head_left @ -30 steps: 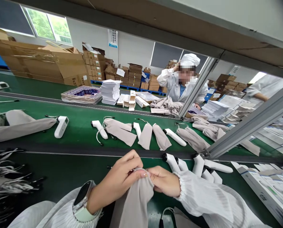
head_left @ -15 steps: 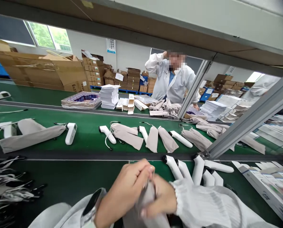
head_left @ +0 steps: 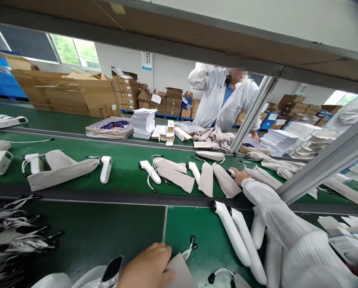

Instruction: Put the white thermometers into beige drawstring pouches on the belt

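The left hand (head_left: 149,265) is curled, thumb over fingers, with hold of a grey-beige cloth drawstring pouch (head_left: 181,273) at the near edge of the dark green counter (head_left: 113,228); the pouch's pale cord with black ends (head_left: 192,245) lies just beyond it; the right hand (head_left: 240,176) reaches across to the green conveyor belt (head_left: 125,170), fingers bent at a white plastic handheld device with a black tip (head_left: 231,173); the hand covers most of it, so I cannot tell how tightly they close; 1 grey-beige flat pouch (head_left: 226,180) lies just left of that device; below the white sleeve (head_left: 266,204), white curved devices with black tips (head_left: 231,234) lie side by side on the counter; farther off, a person in a white coat (head_left: 224,100) stands behind the belt.
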A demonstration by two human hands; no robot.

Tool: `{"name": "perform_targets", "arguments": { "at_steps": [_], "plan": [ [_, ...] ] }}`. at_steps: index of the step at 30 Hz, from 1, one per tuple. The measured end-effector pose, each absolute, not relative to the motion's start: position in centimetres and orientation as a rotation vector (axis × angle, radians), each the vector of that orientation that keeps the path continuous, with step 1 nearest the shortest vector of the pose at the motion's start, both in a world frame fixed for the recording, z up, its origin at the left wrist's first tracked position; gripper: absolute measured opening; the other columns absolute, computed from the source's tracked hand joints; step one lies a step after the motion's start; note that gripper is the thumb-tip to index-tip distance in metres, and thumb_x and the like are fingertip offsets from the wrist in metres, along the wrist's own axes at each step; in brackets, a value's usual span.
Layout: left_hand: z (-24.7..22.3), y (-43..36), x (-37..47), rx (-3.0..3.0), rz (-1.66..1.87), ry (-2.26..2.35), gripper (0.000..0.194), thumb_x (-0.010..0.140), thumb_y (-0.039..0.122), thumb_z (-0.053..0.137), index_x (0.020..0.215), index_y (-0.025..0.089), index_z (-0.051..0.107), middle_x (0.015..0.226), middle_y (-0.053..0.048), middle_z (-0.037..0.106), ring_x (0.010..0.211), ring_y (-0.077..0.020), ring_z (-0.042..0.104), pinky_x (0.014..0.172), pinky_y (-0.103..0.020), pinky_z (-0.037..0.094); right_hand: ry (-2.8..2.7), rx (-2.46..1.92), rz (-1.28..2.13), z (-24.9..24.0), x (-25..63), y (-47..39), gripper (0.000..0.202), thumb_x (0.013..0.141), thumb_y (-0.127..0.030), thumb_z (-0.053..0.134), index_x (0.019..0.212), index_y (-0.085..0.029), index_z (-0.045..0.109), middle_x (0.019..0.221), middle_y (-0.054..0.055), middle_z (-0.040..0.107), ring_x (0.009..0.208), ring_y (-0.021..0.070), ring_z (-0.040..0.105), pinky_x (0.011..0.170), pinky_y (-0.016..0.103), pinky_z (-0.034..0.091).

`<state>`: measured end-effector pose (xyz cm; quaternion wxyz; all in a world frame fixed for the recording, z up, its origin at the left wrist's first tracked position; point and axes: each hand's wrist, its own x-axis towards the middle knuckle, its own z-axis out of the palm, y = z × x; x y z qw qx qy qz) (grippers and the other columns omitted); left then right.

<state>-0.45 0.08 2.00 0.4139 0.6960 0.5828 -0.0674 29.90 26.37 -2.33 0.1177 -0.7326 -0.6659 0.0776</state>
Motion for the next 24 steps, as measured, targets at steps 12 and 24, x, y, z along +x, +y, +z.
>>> {"name": "perform_targets", "arguments": {
  "at_steps": [12,24],
  "plan": [
    [-0.7,4.3,-1.7,1.875,0.317,1.559,0.015,0.072,0.021,0.044,0.066,0.020,0.030,0.068,0.005,0.041,0.062,-0.0116,0.038,0.054,-0.022,0.024,-1.618,-1.629,0.460,4.0,29.4,17.3,0.055,0.077,-0.034,0.047,0.127,-0.026,0.024,0.110,0.009,0.052,0.095,0.0216,0.053,0.075,0.034,0.045],
    [0.4,4.4,-1.1,1.706,0.410,1.366,0.017,0.072,0.023,0.046,0.088,0.022,0.041,0.076,0.004,0.049,0.068,-0.0121,0.046,0.062,-0.021,0.034,-1.474,-1.076,1.818,-5.5,16.2,-0.9,0.057,0.063,-0.038,0.066,0.113,-0.024,0.043,0.083,0.002,0.056,0.073,0.0149,0.052,0.061,0.025,0.042]
  ]
}}
